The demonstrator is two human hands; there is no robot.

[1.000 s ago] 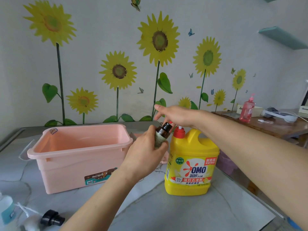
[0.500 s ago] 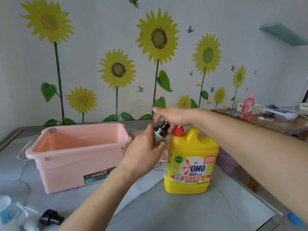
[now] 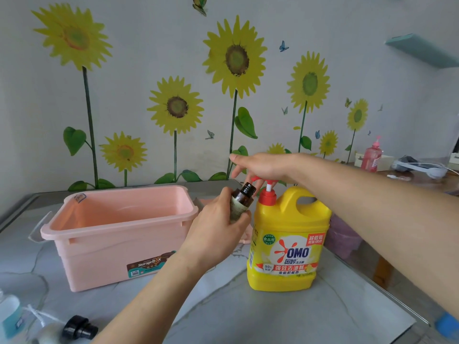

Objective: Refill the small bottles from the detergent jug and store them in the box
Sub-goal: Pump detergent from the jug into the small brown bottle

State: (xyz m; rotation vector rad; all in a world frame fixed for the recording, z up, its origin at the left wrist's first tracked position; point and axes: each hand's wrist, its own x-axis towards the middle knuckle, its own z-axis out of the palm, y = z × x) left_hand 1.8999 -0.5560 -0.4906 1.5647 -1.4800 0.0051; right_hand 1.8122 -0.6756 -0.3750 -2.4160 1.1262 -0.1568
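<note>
Left hand: I see the left hand clamped round the small brown bottle, thumb and fingers curled over its pale-labelled lower body.
Right hand: the right hand rests on top of the pump. Its fingers are stretched out loosely and are not wrapped round anything.
Bottle position: it is held in the air above the bench, between the box and the detergent jug, just beside the jug's red collar.
Bottle axis: the long axis is tilted, with the base down-left in the palm and the neck up-right.
Bottle mouth: uncapped and dark-rimmed, it points up towards the pump's red spout and sits just below it. I cannot tell whether the two touch.
Bottle label: too hidden by the fingers for me to read.
Jug stance: it stands upright on the bench with the handle on the right and the front label facing me.
Jug writing: "OMO" in big blue letters on a red splash, "99%" in a small circle at lower left, and Chinese characters on a red band that I cannot read with certainty.
Box: pink with an open top, it stands to the left of the jug, partly behind the left forearm.
Box writing: a dark sticker on the front wall reads "StorageBOX".
Near edge: a black cap lies at lower left beside a pale bottle with a blue label, well apart from the jug.
</note>
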